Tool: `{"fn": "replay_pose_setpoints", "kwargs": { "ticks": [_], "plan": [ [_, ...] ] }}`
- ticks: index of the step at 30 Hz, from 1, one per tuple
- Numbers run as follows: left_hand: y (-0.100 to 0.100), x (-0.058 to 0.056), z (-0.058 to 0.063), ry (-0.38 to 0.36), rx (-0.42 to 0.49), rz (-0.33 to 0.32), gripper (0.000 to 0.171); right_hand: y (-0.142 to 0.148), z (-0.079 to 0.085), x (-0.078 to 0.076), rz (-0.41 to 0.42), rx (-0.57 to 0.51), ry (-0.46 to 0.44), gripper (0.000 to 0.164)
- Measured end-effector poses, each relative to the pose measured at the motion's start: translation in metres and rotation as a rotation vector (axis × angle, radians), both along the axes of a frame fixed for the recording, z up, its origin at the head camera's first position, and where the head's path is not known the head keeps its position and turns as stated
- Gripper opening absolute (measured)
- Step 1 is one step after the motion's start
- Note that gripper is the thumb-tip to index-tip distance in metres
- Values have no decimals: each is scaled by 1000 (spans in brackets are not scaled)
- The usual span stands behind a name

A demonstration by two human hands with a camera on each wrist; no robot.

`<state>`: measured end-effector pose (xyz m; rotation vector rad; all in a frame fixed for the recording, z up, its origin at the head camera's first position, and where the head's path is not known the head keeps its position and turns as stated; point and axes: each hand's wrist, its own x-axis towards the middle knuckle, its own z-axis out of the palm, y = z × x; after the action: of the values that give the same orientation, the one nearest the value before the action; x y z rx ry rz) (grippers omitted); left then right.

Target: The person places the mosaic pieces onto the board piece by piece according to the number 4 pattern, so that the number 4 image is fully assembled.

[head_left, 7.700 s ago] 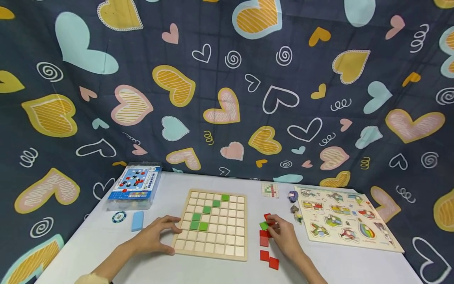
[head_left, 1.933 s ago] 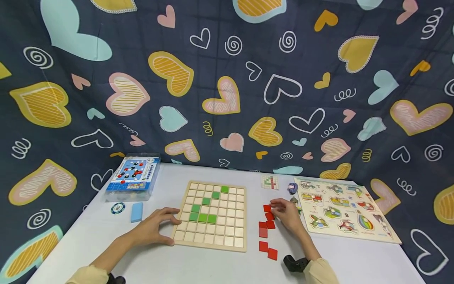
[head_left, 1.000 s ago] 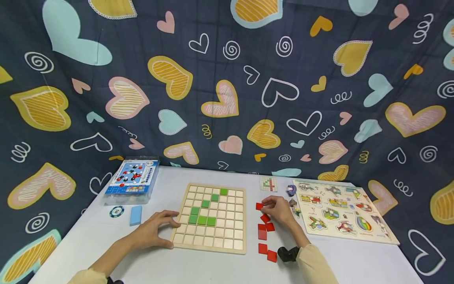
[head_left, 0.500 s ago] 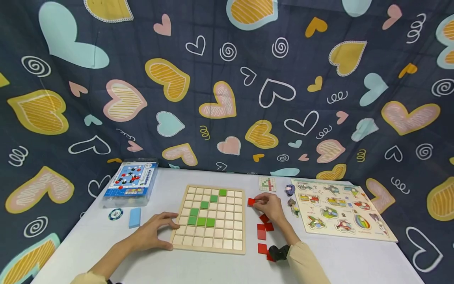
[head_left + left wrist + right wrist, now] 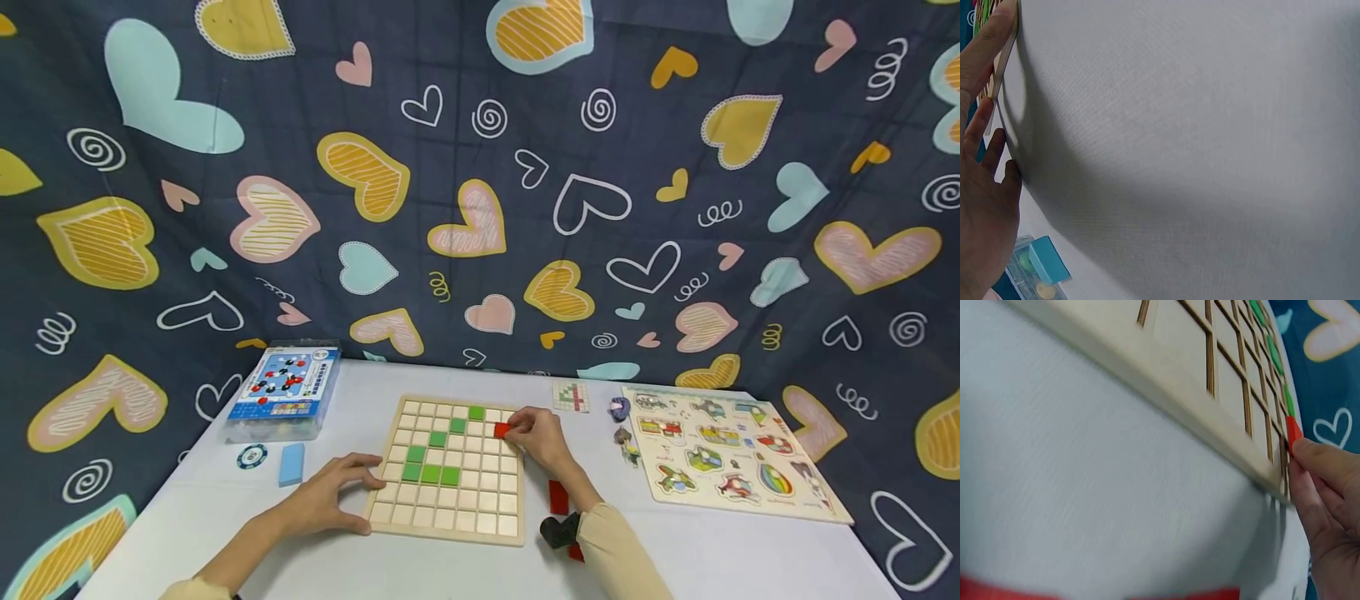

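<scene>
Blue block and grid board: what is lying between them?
The head view shows white tabletop and the left hand between the blue block and grid board.

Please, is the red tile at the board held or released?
Held: the right hand pinches the red tile at one end, in both the head and right wrist views.
</scene>
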<state>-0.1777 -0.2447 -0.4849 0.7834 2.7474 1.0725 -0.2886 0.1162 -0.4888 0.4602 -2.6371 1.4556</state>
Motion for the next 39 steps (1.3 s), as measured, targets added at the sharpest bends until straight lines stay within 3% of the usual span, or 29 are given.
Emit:
{"fn": "replay_pose_setpoints", "kwargs": {
  "ticks": [5,13,39],
  "plan": [
    [0,1,0,1,-5,7,49,-13,3,-3,40,47,34,15],
    [1,2,1,-7,-7,11,49,-22,6,-7,61,90,-6,15],
    [1,1,1,-24,-2,11,50,-36,7,-8,130,-14,-30,16]
  ]
}}
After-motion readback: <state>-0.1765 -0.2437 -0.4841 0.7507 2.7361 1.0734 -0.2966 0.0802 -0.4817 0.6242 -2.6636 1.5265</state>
